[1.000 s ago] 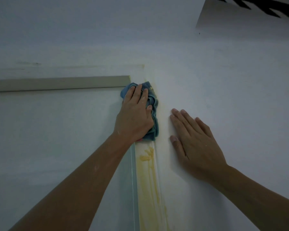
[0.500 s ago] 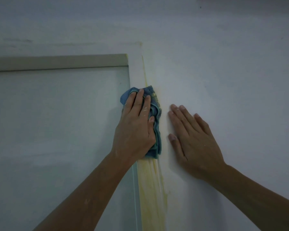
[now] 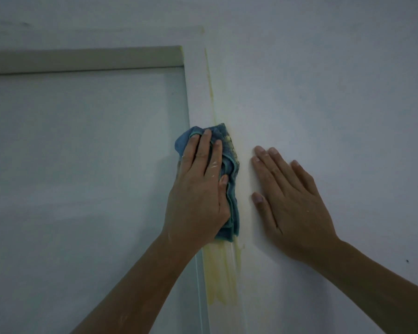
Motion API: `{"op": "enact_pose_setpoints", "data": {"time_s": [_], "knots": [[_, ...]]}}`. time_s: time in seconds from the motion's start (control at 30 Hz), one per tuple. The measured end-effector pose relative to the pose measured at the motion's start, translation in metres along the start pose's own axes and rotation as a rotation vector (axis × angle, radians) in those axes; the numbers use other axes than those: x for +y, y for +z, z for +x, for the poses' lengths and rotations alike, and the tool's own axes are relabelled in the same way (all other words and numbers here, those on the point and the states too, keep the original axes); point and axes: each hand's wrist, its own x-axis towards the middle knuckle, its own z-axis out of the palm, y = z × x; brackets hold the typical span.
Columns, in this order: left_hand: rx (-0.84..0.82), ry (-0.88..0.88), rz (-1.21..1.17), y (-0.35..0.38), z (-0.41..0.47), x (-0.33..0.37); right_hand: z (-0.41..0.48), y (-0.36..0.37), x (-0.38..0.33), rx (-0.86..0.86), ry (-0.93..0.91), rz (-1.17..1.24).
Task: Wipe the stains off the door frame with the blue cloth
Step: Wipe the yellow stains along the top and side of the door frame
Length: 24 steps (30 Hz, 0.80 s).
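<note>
Right now your left hand (image 3: 198, 189) presses the bunched blue cloth (image 3: 229, 179) flat against the door frame (image 3: 198, 92), fingers spread over it so pressure lands on the yellow stains (image 3: 221, 273) trailing toward 6 o'clock. Your right hand (image 3: 290, 201), at 3 o'clock of the cloth, lies open and empty on the wall (image 3: 323, 92), probably bracing you. No containers show.

Blue cloth (image 3: 229, 165): bunched, yellow-smeared, lay pressed against the white door frame (image 3: 198, 92); yellow stains (image 3: 221, 278) streaked at six o'clock.
</note>
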Motion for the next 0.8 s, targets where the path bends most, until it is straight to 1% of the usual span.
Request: {"op": "enact_pose_setpoints", "data": {"time_s": [0.1,0.23,0.5,0.8], "knots": [[-0.014,-0.008,-0.008,0.001,-0.017,0.006,-0.007,0.000,0.000,-0.004,0.005,0.003],[0.012,0.017,-0.008,0.001,-0.031,0.013,-0.015,0.000,-0.001,-0.005,0.005,-0.001],[0.025,0.006,-0.034,-0.003,0.012,0.000,-0.002,0.000,0.004,-0.010,-0.008,-0.030],[0.047,0.018,-0.062,0.003,-0.019,0.009,-0.027,0.004,-0.006,0.001,0.025,-0.018]]}}
